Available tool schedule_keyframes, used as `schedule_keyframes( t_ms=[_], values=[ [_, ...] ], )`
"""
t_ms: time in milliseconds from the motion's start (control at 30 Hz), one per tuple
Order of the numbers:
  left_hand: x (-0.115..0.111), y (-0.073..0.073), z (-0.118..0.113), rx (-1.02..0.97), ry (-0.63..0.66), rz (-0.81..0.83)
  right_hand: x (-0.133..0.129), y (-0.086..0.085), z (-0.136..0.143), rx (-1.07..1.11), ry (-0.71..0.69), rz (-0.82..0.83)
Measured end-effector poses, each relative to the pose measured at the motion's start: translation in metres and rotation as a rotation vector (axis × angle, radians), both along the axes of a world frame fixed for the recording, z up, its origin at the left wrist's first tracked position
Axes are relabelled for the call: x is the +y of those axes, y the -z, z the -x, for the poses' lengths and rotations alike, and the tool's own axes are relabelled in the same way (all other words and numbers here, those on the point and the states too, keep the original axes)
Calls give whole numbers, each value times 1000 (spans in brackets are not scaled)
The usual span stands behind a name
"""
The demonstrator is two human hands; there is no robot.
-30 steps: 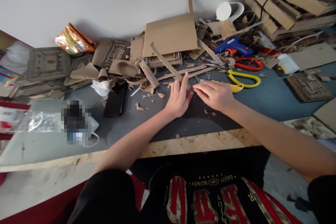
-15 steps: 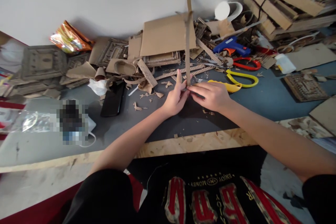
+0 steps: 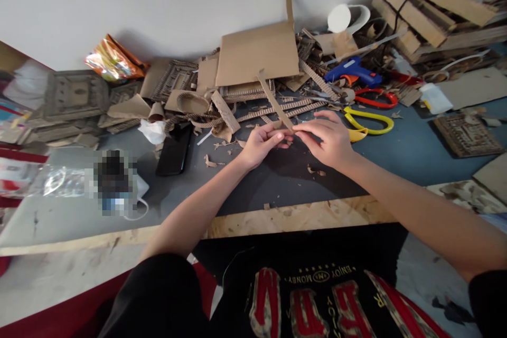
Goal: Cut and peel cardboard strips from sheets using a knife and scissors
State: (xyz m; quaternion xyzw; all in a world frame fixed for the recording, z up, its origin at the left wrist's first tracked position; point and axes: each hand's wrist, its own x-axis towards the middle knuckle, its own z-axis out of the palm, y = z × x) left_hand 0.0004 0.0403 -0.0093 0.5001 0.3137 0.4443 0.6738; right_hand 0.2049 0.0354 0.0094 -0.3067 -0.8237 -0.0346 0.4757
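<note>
A narrow cardboard strip slants up and to the left, its near end pinched between the thumb and fingers of my right hand. Its far end looks ragged. Close beside that near end, my left hand is closed, with the fingers curled and the thumb across them. What the left fingers hold, if anything, is hidden. Past both hands lie corrugated cardboard strips. A yellow-handled tool sits just beyond my right hand, partly covered by it.
A large cardboard sheet leans on cardboard pieces at the back. To the right are a blue glue gun, red-handled scissors and a white bottle. A black phone lies left; cardboard scraps litter the mat.
The strip has tipped from nearly upright to a leftward slant. My left fingers have curled in from a raised position, and my right hand has shifted slightly right and up.
</note>
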Motion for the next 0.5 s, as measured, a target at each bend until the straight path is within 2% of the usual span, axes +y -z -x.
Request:
schedule_keyframes(
  t_ms=[67,133,200,300,400,500],
  values=[
    [-1,-1,0,-45,9,20,-3,-3,0,176,-78,147],
    [-4,-2,-1,-98,72,28,-8,-6,2,355,-154,299],
    [-7,-2,-3,-115,139,22,-11,-8,4,438,-221,385],
    [-14,-6,-7,-90,101,33,-13,-8,7,396,-286,393],
    [-18,-10,-9,-99,-16,89,-13,-6,9,339,-237,380],
    [-19,-12,-9,-118,-55,106,-13,-4,9,293,-176,320]
  ],
)
